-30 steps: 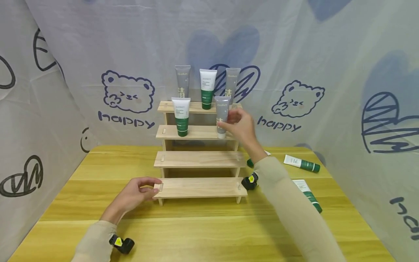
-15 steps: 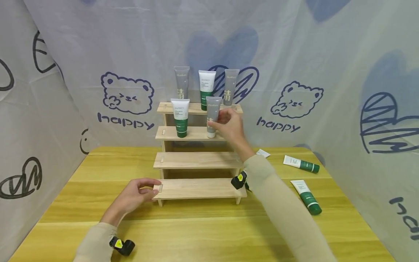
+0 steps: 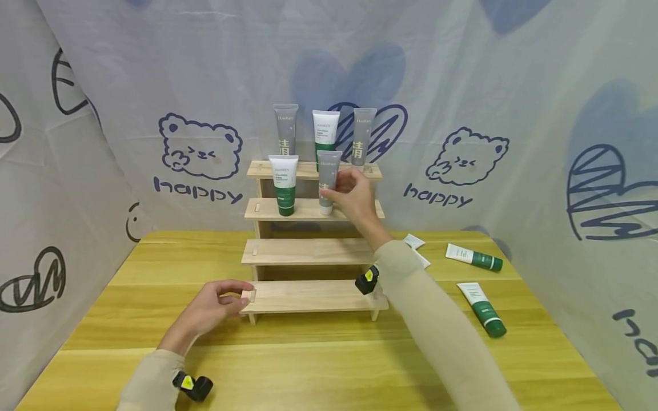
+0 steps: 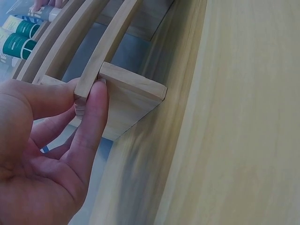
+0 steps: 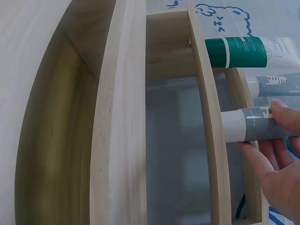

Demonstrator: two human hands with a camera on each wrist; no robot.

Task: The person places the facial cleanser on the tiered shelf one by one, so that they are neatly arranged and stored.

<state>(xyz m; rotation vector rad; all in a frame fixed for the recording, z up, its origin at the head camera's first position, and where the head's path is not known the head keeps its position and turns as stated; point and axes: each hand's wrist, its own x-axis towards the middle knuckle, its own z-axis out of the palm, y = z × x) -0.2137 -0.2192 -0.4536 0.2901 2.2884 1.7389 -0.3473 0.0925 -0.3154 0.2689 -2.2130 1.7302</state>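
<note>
My right hand pinches a grey tube with a white cap, holding it upright, cap down, at the second shelf from the top of a wooden stepped rack. In the right wrist view the cap end is right at the shelf's edge. To its left on that shelf stands a white and green tube. My left hand grips the left end of the bottom shelf; in the left wrist view thumb and forefinger pinch the board's end.
On the top shelf stand a grey tube, a white and green tube and another grey tube. White and green tubes lie on the table to the right, one farther back, one nearer. A patterned cloth hangs behind.
My right hand has moved left along the second shelf with the grey tube, bringing it closer to the white and green tube. My left hand has stayed on the bottom shelf.
</note>
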